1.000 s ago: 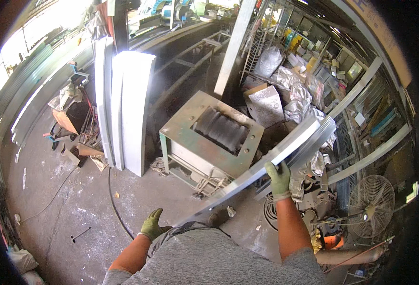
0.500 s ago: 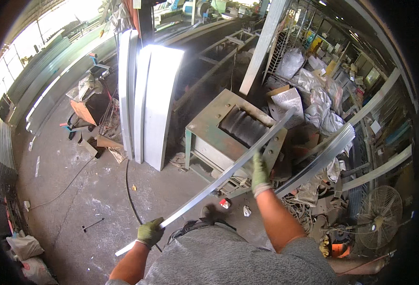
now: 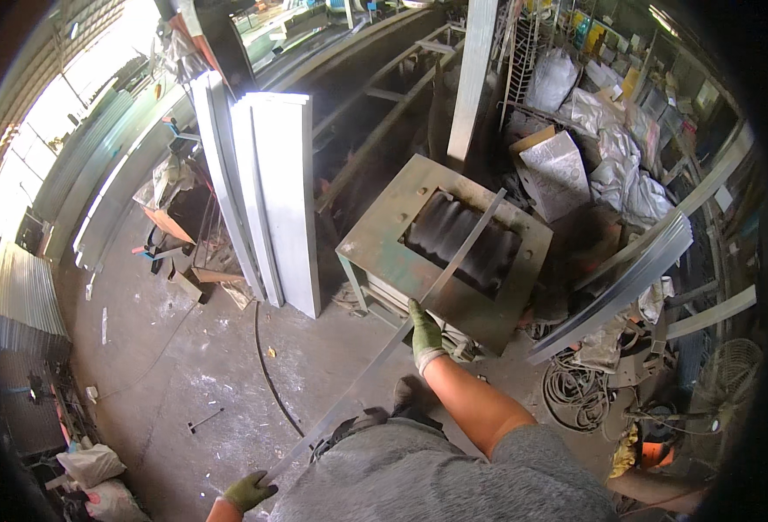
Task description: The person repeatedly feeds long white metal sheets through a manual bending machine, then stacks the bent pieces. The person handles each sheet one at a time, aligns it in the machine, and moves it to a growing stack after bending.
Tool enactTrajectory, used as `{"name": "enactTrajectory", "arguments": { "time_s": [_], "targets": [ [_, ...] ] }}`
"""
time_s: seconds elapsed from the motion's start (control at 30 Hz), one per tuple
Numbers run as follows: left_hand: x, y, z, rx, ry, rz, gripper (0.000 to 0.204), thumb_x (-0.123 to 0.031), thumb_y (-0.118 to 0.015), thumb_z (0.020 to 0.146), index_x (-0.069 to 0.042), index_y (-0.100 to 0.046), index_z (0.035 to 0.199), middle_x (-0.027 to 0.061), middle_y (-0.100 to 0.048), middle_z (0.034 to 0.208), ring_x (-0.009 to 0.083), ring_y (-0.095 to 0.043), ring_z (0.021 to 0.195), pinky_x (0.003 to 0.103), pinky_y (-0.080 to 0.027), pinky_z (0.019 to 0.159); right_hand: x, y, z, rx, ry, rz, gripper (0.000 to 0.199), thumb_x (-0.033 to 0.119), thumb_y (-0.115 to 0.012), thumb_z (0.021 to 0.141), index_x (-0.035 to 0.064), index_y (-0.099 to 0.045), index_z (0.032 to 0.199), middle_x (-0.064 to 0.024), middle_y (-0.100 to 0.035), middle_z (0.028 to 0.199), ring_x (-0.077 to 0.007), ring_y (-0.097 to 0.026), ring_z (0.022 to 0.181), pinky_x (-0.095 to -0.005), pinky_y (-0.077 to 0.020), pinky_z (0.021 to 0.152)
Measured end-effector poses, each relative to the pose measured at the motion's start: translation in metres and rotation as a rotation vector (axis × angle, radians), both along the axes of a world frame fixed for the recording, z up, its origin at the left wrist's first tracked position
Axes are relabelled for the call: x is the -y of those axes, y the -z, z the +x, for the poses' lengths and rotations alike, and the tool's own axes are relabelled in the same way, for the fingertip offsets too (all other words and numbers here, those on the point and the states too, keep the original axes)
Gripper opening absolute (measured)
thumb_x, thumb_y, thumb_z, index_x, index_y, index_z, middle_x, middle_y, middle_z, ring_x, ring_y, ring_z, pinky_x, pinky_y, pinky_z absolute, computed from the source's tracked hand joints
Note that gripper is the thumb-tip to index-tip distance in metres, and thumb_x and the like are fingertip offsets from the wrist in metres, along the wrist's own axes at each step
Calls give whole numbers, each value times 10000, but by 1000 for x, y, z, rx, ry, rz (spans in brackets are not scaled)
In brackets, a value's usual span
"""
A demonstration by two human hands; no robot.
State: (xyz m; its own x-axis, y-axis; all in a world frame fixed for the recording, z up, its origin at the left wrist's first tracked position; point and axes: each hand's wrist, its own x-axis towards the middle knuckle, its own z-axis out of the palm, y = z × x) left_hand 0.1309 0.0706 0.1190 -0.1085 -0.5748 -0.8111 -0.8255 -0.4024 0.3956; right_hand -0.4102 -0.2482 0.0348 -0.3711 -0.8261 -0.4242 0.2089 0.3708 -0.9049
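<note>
A long, thin metal strip [image 3: 358, 381] runs slantwise from my left side up to the boxy metal machine [image 3: 384, 209]. My right hand [image 3: 425, 335], in a green-grey work glove, is closed on the strip's middle beside the machine's near edge. Low in the view, my left hand [image 3: 249, 491], gloved alike, is closed about the strip's near end; its fingers are partly hidden. The far part of the strip lies across the machine's top opening, over dark ribbed flaps [image 3: 462, 239].
Tall pale metal panels [image 3: 275, 209] stand upright left of the machine. A bent stack of metal profiles [image 3: 619, 283] juts in from the right. A black cable [image 3: 266, 374] crosses the floor. Coiled hoses [image 3: 575, 396], a fan [image 3: 727, 374] and plastic sacks [image 3: 610, 165] are at right.
The strip has shifted down toward my left and now crosses the machine's opening. My left hand has moved lower, and my right hand has moved down and left with the strip.
</note>
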Motion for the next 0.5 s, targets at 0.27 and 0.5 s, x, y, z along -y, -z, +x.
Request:
{"name": "enactTrajectory", "arguments": {
  "time_s": [0.27, 0.5],
  "targets": [
    [62, -16, -115, 260, 86, -219, 454, -598, -734, 1022, -225, -798, 1272, 182, -842, 1150, 471, -794, 1103, 563, -626, 949, 72, 4, -51, -137, 26, 70, 961, 805, -628, 1068, -58, -707, 1483, -234, -757, 1465, -391, -698, 1353, -455, -531, 1147],
    [143, -54, -177, 67, 53, -194, 416, -476, -730, 1030, -173, -777, 1311, 216, -832, 1135, 450, -801, 1077, 529, -625, 938, 101, -22, -77, 76, 92, 107, 1099, 921, -570, 1014, -47, -706, 1518, -214, -757, 1488, -315, -695, 1381, -417, -516, 1182]
  ]
}}
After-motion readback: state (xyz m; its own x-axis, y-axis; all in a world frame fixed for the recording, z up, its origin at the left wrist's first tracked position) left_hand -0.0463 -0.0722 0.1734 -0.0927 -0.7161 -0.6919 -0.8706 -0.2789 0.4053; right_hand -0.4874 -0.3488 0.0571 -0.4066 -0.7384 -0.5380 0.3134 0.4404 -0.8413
